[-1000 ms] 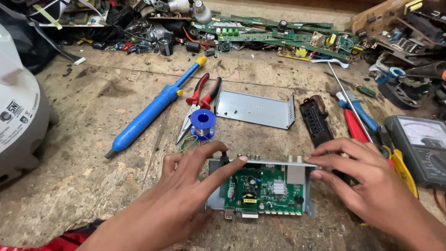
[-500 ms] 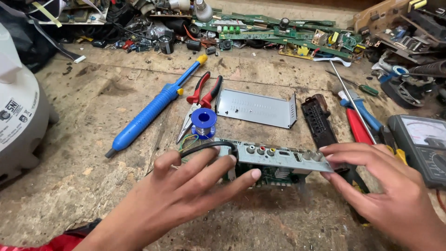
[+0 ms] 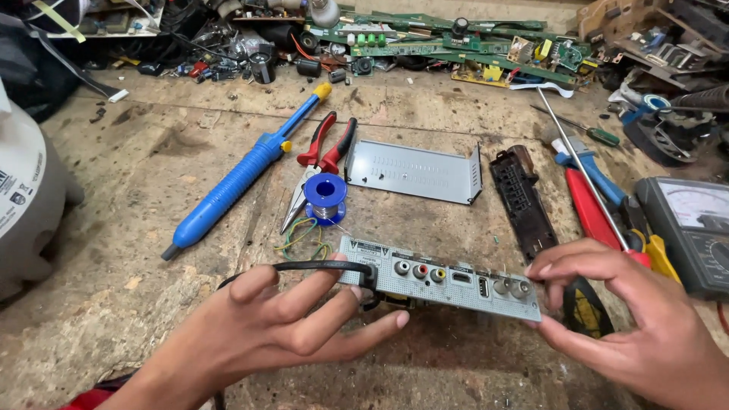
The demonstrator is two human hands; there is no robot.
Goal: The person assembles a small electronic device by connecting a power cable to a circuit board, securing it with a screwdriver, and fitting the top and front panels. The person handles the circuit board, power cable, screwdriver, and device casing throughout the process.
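Gripping each end, left hand [image 3: 281,326] and right hand [image 3: 630,319] pinched the tilted set-top box chassis [image 3: 440,282] near the workbench's [image 3: 152,190] front edge.

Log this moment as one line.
left hand: gripping receiver chassis | right hand: gripping its other end | chassis: on edge, ports toward camera

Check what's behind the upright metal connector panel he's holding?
Behind the connector panel, only the wooden bench and a black strip show. The circuit board is hidden by the panel. Left hand and right hand grip its ends.
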